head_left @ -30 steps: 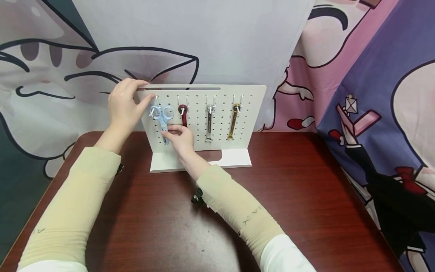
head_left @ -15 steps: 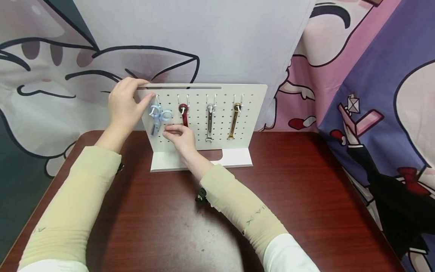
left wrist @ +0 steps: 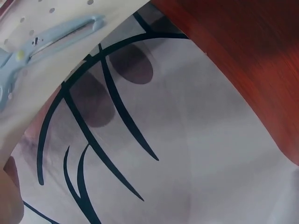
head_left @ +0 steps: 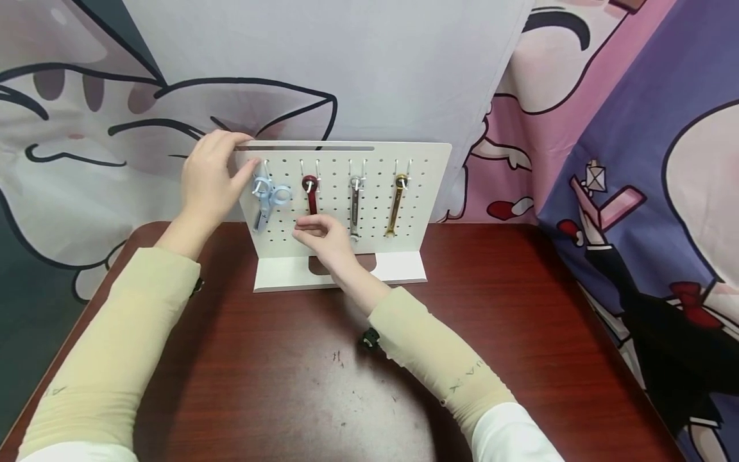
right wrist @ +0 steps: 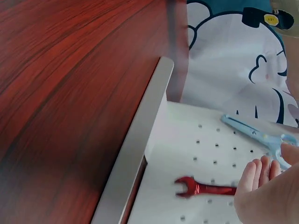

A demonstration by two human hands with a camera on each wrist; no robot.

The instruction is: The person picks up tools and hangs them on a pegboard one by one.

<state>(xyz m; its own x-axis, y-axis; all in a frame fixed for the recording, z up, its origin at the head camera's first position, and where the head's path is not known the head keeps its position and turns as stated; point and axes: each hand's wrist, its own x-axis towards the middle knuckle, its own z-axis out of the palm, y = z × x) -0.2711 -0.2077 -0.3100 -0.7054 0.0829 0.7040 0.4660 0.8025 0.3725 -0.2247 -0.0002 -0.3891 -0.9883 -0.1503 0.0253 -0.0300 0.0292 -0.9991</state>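
A white pegboard stand point(head_left: 435, 168) stands on the table. At its top left corner my left hand point(head_left: 209, 183) grips the edge, thumb in front and fingers over the top. Light blue scissors point(head_left: 265, 208) hang by one handle loop from the leftmost hook, blades down and leaning left; the left wrist view shows their blades point(left wrist: 65, 35) against the board. My right hand point(head_left: 328, 240) is in front of the board holding nothing, fingers loosely bent. It is nearest the red wrench point(head_left: 312, 202), whose lower end is hidden in the head view but whose open jaw shows in the right wrist view.
Right of the red wrench hang a silver wrench point(head_left: 355, 208) and a gold wrench point(head_left: 396, 208), each on its own hook. Reddish-brown table point(head_left: 277, 372) extends in front of the stand. Printed cloth point(head_left: 404, 70) hangs behind it.
My right hand has let go of the scissors' blades and moved right and slightly down. The scissors have swung to the left on their hook. My left hand stays at the board's corner.
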